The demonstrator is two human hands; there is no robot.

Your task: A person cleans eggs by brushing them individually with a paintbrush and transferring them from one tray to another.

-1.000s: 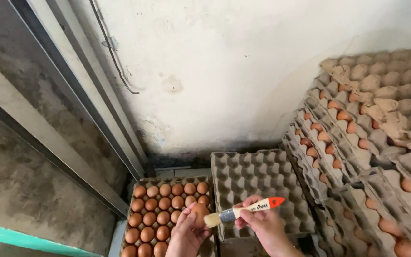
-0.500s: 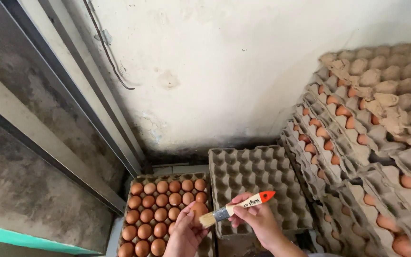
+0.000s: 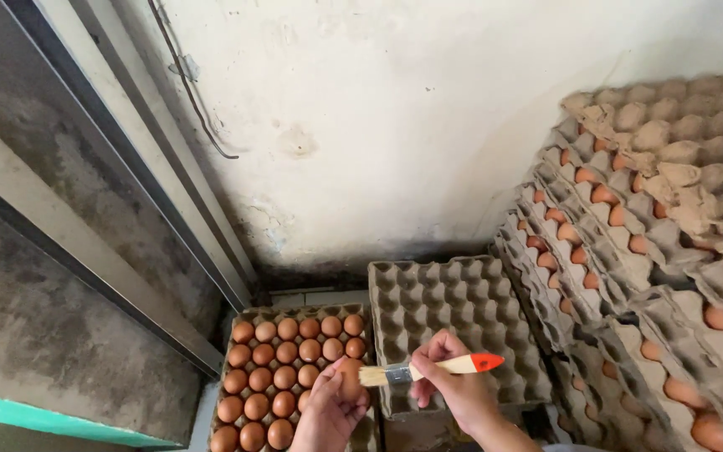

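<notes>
A brown egg (image 3: 350,374) is held in the left hand (image 3: 330,410), the fingers curled around it from below, just above the near right corner of the filled egg tray (image 3: 248,322). A small paintbrush (image 3: 428,369) with a pale wooden handle and an orange-red tip is pinched between thumb and fingers of the right hand (image 3: 455,387); it is held nearly level, and its light bristles are laid against the right side of the egg.

Compared with half a second ago, the brush is seen flatter: the handle was slanted upward to the right then, and its red tip is now lowered to almost the height of the bristles. Both hands are found slightly lower and further right in the view, while the egg is kept in the same grasp and the bristles remain at the shell.

The filled tray of brown eggs is set at the lower left, beside a stack of empty grey pulp trays (image 3: 453,314), over whose front edge the right hand is held. Leaning stacks of egg-filled trays (image 3: 629,251) are piled at the right against a stained white wall (image 3: 395,125). A grey metal frame (image 3: 127,243) is seen at the left.
</notes>
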